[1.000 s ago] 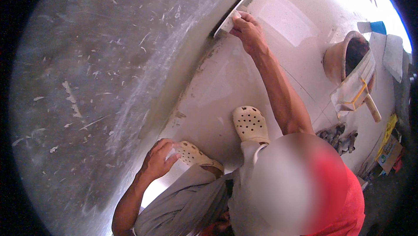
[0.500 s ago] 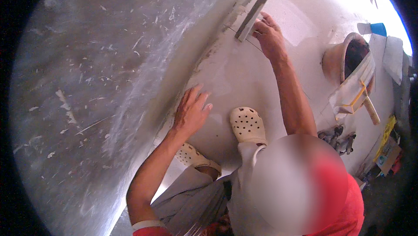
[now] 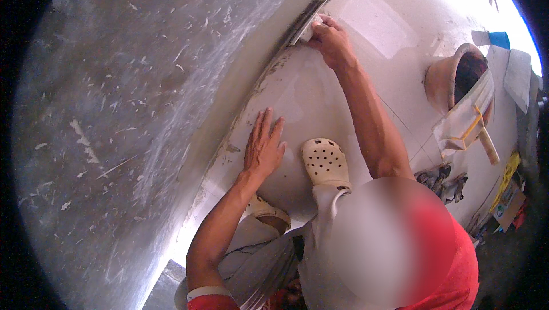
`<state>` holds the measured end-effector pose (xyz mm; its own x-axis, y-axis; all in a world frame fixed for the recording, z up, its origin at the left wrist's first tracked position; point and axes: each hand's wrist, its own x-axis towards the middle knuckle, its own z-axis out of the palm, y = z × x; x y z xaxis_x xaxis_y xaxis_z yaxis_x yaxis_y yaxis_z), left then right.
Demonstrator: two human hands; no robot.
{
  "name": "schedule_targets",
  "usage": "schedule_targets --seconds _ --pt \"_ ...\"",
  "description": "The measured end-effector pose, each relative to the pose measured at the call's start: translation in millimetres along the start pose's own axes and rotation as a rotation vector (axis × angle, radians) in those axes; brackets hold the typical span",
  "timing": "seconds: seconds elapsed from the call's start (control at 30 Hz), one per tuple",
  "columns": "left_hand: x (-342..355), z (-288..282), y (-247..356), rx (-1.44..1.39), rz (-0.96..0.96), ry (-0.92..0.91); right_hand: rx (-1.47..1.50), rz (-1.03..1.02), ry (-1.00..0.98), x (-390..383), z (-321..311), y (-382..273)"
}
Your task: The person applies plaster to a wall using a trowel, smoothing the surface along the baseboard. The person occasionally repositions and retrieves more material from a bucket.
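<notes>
My right hand [image 3: 333, 41] reaches far forward with its fingers closed round the pale grip of a plastering trowel [image 3: 297, 31]. The trowel's long, narrow blade lies along the seam between the pale floor [image 3: 320, 87] and the speckled grey surface [image 3: 126, 110] on the left. My left hand [image 3: 264, 149] is open, holding nothing, its fingers stretched forward over the floor near that seam. Whether its palm touches anything I cannot tell. A cream clog [image 3: 325, 161] is on my one foot; the other clog [image 3: 257, 207] is partly behind my left arm.
An orange-brown bucket [image 3: 439, 84] stands at the right. By it lies a tool with a yellow frame and wooden handle [image 3: 489, 146]. A blue cup [image 3: 498, 40] is farther back. Crumpled dark items [image 3: 437, 177] and a cardboard box [image 3: 509, 207] are nearer on the right.
My right hand has moved left with the trowel, bringing its blade from over the floor to the seam. My left hand has shifted slightly right, its fingers straighter.
</notes>
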<state>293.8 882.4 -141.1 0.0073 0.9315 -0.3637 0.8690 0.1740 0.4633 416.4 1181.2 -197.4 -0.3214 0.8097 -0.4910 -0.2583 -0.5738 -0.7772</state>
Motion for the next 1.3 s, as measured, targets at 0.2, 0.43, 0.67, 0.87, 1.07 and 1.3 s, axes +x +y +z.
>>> schedule_targets --seconds 0.2,0.43,0.67,0.87,1.07,1.3 --pt "0.3 -3.9 -2.4 -0.011 0.025 -0.013 -0.124 0.037 0.073 7.3 6.4 3.0" --pt "-2.0 -4.0 -5.0 -0.01 0.035 -0.005 0.004 -0.067 0.036 -0.4 14.7 -7.3" --pt "0.1 -3.0 -4.2 0.016 0.023 -0.03 -0.036 -0.281 -0.072 -34.5 28.8 -52.7" --pt "-0.5 -6.1 -4.9 0.02 0.01 -0.041 0.04 -0.461 -0.078 -60.4 12.2 -65.5" --pt "-2.9 -5.4 -5.9 0.0 0.04 -0.016 0.051 -0.076 0.0 -39.0 -15.8 -13.7" --pt "-2.9 -6.9 -6.6 0.004 0.017 -0.037 -0.052 0.049 -0.012 -48.2 2.1 51.7"
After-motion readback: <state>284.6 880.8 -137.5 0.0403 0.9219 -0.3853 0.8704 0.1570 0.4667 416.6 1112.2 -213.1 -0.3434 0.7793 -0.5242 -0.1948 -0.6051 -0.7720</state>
